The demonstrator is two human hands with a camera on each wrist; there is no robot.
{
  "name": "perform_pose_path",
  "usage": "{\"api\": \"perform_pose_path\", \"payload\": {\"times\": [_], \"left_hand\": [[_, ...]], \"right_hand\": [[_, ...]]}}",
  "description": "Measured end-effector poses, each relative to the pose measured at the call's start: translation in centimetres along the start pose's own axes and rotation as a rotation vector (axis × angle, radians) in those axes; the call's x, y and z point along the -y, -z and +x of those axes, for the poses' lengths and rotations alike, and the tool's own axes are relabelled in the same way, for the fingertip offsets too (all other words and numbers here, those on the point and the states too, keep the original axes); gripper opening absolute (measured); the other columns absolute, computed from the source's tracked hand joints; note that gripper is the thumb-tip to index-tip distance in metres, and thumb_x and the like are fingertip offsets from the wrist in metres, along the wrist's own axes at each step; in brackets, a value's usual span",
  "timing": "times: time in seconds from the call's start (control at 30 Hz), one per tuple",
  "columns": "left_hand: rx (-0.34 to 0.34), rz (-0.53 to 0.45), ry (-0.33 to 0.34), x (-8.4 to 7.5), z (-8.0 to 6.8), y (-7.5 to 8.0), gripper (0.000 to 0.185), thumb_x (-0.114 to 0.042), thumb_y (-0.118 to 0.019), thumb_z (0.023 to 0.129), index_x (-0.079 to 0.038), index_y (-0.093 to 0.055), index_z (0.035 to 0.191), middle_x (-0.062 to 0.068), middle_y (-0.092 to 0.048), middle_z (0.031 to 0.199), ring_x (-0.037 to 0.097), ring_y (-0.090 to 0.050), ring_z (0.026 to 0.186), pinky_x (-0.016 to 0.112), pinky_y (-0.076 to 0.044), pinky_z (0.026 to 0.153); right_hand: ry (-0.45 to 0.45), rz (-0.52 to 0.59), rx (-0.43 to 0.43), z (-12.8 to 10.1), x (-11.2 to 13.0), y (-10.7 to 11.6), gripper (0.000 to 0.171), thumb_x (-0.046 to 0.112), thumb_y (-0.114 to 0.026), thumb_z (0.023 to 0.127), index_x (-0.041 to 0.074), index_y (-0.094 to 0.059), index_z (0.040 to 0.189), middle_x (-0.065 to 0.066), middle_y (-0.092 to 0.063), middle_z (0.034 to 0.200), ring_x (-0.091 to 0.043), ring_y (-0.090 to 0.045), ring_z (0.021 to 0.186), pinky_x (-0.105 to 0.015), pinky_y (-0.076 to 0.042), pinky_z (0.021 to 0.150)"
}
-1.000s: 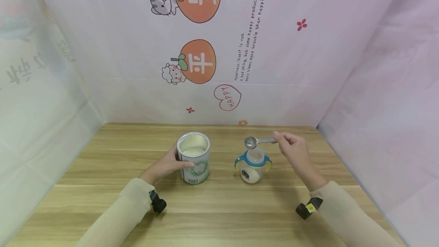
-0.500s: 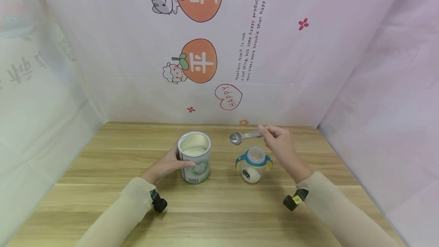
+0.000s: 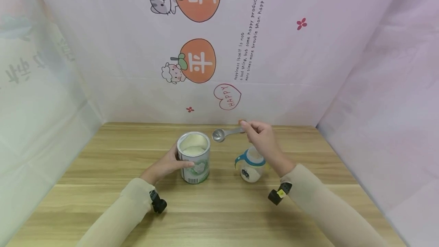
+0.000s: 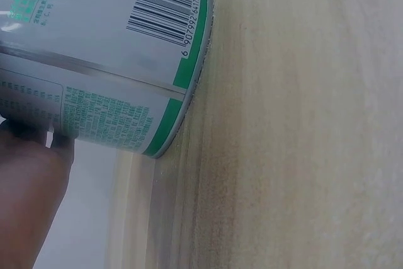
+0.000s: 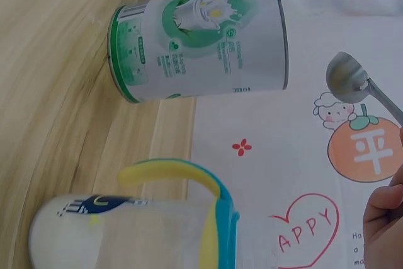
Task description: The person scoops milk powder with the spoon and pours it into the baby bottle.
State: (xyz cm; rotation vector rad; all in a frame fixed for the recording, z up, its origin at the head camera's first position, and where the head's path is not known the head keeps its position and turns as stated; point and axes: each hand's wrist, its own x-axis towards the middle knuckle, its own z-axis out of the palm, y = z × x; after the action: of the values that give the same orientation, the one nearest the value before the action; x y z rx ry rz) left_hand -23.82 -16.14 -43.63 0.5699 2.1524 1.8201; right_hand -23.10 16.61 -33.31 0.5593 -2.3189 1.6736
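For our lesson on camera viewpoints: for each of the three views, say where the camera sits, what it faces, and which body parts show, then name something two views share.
Head: above, facing down at table; both forearms, left hand, right hand.
Left wrist: low at the table, facing the can; a fingertip shows.
Right wrist: low, facing bottle and spoon; fingertips show.
Shared: both wrist views show the can.

Tin [image 3: 194, 163]: white with green bands, green print, a black barcode, pale powder inside. Spoon [image 3: 226, 133]: plain silver. Baby bottle [image 3: 251, 166]: clear, teal collar, yellow handles, dark printed figure, white powder within. Surface [image 3: 103, 163]: light wood grain. Backdrop [image 3: 308, 68]: pale pink with orange fruits, red flowers, a red heart.
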Motion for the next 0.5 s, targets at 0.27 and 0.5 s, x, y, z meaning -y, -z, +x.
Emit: {"api": "perform_pose_path", "payload": {"times": [0.27, 0.5], "left_hand": [[-0.003, 0.003, 0.005, 0.0, -0.1, 0.0, 0.103, -0.023, -0.082, 0.085, -0.026, -0.012, 0.16, 0.015, -0.038, 0.152, 0.037, -0.032, 0.142, 0.06, -0.02, 0.115], [-0.005, 0.008, -0.005, -0.1, -0.1, 0.1, 0.104, -0.023, -0.082, 0.084, -0.025, -0.011, 0.16, 0.016, -0.038, 0.151, 0.037, -0.032, 0.141, 0.06, -0.02, 0.115]], "right_hand": [[-0.019, 0.007, 0.04, 1.0, 0.1, -2.1, 0.032, 0.021, -0.057, 0.104, -0.002, -0.068, 0.085, -0.002, -0.049, 0.06, -0.012, -0.036, 0.051, -0.021, -0.03, 0.047], [0.014, -0.018, 0.075, 1.6, 0.1, -3.7, 0.042, 0.033, -0.06, 0.102, 0.006, -0.059, 0.071, -0.005, -0.048, 0.061, -0.018, -0.038, 0.056, -0.027, -0.034, 0.055]]}}
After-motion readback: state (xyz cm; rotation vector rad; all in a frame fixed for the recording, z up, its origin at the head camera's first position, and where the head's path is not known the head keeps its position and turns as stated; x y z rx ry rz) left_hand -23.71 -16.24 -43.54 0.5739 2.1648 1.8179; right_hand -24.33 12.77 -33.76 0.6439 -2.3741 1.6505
